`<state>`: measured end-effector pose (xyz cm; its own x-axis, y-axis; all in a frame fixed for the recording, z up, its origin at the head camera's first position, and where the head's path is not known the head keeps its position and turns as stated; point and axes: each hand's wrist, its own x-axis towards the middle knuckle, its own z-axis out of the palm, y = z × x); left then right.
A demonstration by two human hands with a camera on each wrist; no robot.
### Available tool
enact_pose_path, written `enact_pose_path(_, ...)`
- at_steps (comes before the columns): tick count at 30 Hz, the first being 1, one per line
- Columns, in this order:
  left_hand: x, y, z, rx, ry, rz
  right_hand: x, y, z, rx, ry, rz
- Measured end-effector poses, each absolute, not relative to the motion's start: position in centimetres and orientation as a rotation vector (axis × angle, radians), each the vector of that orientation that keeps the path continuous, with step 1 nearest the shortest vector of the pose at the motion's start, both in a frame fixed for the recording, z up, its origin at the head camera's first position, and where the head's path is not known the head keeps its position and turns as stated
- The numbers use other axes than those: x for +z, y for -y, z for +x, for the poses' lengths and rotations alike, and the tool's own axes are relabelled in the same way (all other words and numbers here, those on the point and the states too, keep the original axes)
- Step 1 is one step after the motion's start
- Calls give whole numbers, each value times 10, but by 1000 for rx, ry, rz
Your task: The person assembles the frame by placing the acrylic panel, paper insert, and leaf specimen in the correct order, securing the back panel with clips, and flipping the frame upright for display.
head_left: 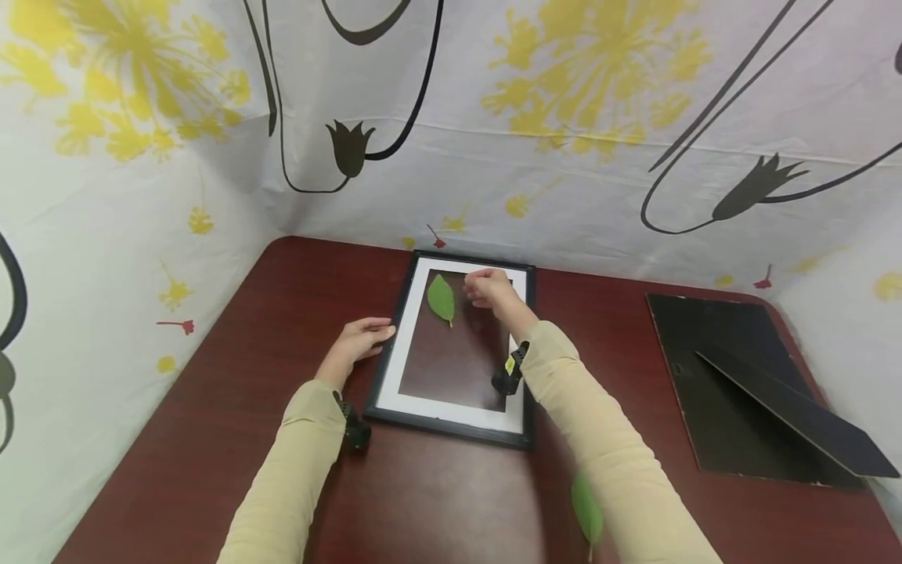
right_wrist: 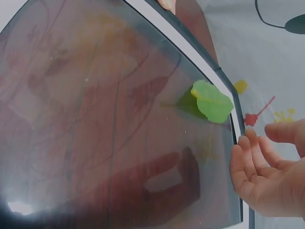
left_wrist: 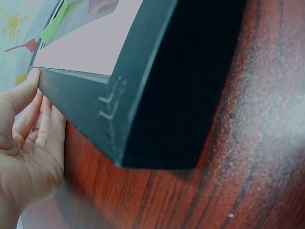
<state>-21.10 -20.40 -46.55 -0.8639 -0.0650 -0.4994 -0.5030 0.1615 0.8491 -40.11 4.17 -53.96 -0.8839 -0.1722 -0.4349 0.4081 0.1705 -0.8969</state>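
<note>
A black picture frame (head_left: 451, 429) with a white mat (head_left: 440, 407) and a glass pane lies on the dark red table. One green leaf (head_left: 441, 298) lies on the pane toward its upper left. Beside the frame's left edge is my left hand (head_left: 355, 342); in the left wrist view its thumb touches the top edge, with the other fingers along the outer side. My right hand (head_left: 492, 290) hovers over the upper right of the pane, right of the leaf. Its fingers (right_wrist: 245, 162) are loosely bent, thumb apart, and hold nothing.
A second green leaf (head_left: 586, 507) lies near the table's front, partly hidden by the right sleeve. At the right lies a black backing board (head_left: 719, 345) with its stand flap (head_left: 789, 407) raised. A flower-patterned cloth (head_left: 451, 117) hangs behind the table (head_left: 282, 313).
</note>
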Motion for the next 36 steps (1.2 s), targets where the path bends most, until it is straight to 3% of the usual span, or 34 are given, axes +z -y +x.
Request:
enact_pose_path(9, -467, 199, -212, 1762, -2090, -514, -538, -77, -391, -1647, -1951, 114)
enact_pose_path(16, -465, 198, -212, 1774, -2087, -501, -428, -83, -309, -1435, -2054, 130)
enact_pose_path(22, -466, 201, -210, 1769, -2098, -523, -383, -93, -272, -1389, -2026, 81)
enact_pose_path(26, -467, 201, -209, 1769, -2100, -530, -380, -105, -262, -1393, -2022, 99)
enact_pose_path(36, -467, 203, -206, 1761, -2091, -504, -412, -151, -254, -1430, -2015, 77)
